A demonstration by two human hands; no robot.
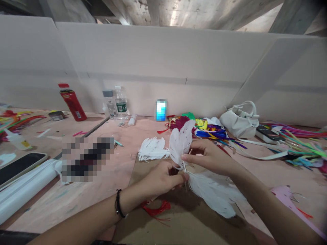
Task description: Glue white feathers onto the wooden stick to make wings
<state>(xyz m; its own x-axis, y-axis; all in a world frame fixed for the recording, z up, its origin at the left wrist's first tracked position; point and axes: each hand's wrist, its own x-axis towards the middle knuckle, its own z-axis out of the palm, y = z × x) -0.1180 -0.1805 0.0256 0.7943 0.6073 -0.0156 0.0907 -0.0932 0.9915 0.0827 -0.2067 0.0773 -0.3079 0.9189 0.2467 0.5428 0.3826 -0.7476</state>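
Observation:
White feathers (pixel 182 137) stand upright between my hands, and more white feathers (pixel 213 195) fan out to the lower right from the same joint. My left hand (pixel 167 178) is closed, pinching the feathers where their stems meet. From the right, my right hand (pixel 208 156) pinches the upright feathers near their lower part. Beneath both hands lies a brown board (pixel 153 231). A pile of white feathers (pixel 152 148) rests at its back left corner. Red strands (pixel 158 208) lie on the board below my left hand.
Bottles (pixel 121 105) and a lit phone (pixel 160 110) stand by the back partition. Colourful feathers (pixel 212 131) and a white bag (pixel 240 120) are at the back right. On the left are a red bottle (pixel 74 103), a dark phone (pixel 22 166) and a white roll (pixel 28 190).

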